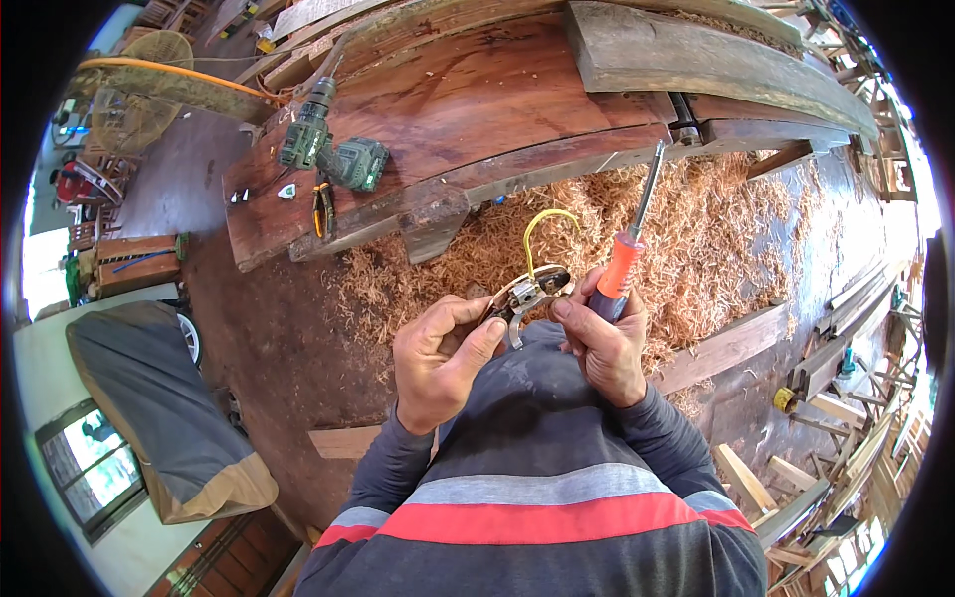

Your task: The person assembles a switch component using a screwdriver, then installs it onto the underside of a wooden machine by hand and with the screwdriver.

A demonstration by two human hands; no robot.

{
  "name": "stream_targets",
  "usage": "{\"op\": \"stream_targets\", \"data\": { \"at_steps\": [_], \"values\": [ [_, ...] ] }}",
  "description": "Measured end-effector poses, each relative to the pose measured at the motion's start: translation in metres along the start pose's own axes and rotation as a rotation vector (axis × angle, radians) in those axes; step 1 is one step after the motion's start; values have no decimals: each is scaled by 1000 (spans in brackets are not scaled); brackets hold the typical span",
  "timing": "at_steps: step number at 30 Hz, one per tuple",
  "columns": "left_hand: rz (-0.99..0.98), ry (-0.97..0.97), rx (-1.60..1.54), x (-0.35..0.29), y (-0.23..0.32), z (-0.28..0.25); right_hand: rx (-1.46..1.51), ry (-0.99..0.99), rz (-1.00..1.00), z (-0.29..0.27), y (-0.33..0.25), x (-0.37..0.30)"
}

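Note:
Between my hands, in front of my chest, is a small round metal fitting [524, 293] with a yellow wire [528, 239] curving up from it. My left hand [438, 353] pinches its left edge between thumb and fingers. A screwdriver [629, 259] with an orange and dark handle is gripped in my right hand [609, 343], its shaft pointing up and away from the fitting. The thumb and a finger of that same hand also touch the fitting's right edge. What the fitting belongs to, I cannot tell.
Ahead stands a reddish wooden workbench [458, 90] with a green cordless drill [310, 129], pliers [322, 209] and a thick plank [686, 60] on it. Wood shavings [696, 239] cover the floor below. Covered equipment [159, 388] stands left; timber pieces [746, 478] lie right.

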State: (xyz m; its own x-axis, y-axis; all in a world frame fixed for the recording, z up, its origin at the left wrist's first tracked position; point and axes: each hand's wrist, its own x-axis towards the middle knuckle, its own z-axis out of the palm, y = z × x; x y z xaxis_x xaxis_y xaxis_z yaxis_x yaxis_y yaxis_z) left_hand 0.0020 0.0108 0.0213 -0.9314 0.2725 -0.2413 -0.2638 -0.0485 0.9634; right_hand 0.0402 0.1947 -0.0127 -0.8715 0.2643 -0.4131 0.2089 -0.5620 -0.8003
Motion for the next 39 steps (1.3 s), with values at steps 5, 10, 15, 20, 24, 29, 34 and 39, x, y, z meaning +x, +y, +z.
{"op": "stream_targets", "data": {
  "at_steps": [5, 10, 15, 20, 24, 29, 34, 39],
  "values": [
    [-17, -44, -72, 4, 6, -9, 6, -89, -17, -4, 0, 5],
    [389, -170, 446, 16, 2, -19, -49, -171, -278, -13, 4, 10],
    [358, -76, 434, 15, -4, -19, -266, -228, -340, -19, 10, 7],
    [350, -98, 402, 16, -7, -15, -446, -209, -590, -25, 19, 7],
    [439, -73, 456, 17, -8, -8, -568, -192, -628, -27, 27, 8],
    [527, -34, 513, 20, -14, -10, -633, -228, -689, -30, 27, 9],
    [542, -4, 522, 21, -11, -5, -726, -162, -818, -22, 19, 7],
    [521, -23, 495, 20, -12, -12, -715, -176, -789, -22, 24, 7]
  ]
}}
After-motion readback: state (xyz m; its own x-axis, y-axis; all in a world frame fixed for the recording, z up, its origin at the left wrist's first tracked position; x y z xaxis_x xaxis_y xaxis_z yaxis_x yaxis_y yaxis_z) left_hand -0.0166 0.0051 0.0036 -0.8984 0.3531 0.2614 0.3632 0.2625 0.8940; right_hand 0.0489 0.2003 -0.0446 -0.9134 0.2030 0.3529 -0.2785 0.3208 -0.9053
